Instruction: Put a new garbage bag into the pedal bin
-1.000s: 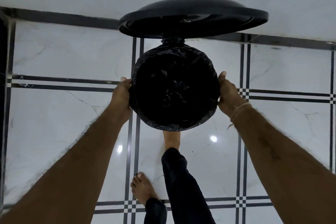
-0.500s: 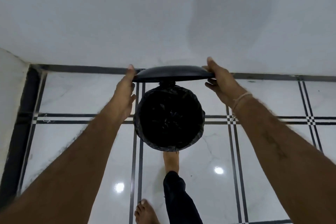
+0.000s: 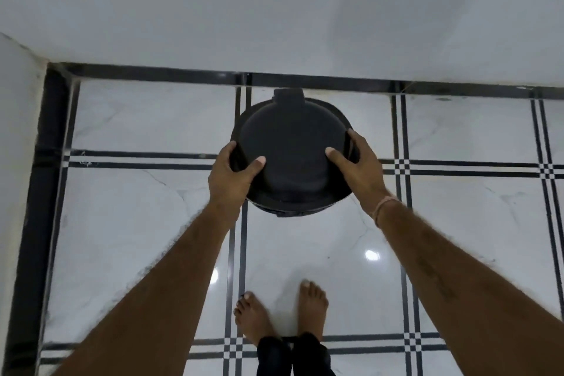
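Left hand [image 3: 233, 169] and right hand [image 3: 357, 160] clasped on opposite edges of closed black pedal bin lid [image 3: 293, 146], thumbs on top; no readable writing.

Floor [image 3: 122, 223]: glossy white marble-look tiles, crossed by paired dark lines with small checkered squares at the crossings.
Border [image 3: 42, 192]: a dark strip ran along the foot of the walls.
Pedal bin [image 3: 291, 156]: black, round, lid shut, stood on the floor near the far wall.
Feet [image 3: 280, 311]: two bare feet stood side by side on the tiles, nearer than the bin.
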`<state>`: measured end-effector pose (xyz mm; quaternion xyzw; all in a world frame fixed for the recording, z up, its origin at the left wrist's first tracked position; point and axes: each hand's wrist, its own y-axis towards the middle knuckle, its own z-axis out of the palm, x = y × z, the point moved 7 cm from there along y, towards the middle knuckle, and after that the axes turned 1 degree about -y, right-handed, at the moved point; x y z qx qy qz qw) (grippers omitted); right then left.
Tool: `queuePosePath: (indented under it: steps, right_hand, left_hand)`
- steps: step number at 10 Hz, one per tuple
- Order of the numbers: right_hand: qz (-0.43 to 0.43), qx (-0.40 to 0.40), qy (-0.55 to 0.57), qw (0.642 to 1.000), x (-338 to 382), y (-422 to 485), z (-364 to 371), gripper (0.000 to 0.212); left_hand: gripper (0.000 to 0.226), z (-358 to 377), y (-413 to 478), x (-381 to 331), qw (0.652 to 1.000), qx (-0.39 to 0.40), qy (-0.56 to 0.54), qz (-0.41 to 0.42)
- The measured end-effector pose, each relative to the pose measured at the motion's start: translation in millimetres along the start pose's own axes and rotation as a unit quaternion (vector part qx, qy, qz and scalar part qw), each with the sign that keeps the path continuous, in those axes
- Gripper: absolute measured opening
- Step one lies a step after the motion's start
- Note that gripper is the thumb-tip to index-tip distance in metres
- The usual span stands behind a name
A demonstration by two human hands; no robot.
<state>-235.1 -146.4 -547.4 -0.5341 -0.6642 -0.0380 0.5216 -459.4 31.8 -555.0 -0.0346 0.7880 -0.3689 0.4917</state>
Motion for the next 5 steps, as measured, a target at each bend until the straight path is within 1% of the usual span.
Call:
queuePosePath:
  steps: [1,2,3,4,5]
  right_hand:
    - [-0.012,-0.009,-0.028,0.999,-39.6,-3.9,12.8,0.087]
    - [-0.051,-0.030,-0.071,0.996,-50.4,-5.7,23.4,0.088]
    - [-0.062,-0.048,-0.059,0.995,-56.4,-4.6,25.8,0.086]
    - [-0.044,-0.019,-0.065,0.997,-51.1,-6.3,25.2,0.087]
    - [-0.038,0.004,-0.088,0.995,-29.2,-10.0,9.1,0.080]
  left_hand:
    - [0.087,20.7,0.7,39.0,0.999,-0.009,0.028,0.018]
    - [0.093,31.6,0.5,53.8,0.995,-0.043,0.070,0.056]
    - [0.094,37.0,2.4,58.7,0.991,-0.063,0.086,0.081]
    - [0.098,31.8,1.4,53.5,0.989,-0.045,0.130,0.061]
    - [0.096,21.3,-8.1,27.9,0.982,-0.015,0.173,0.078]
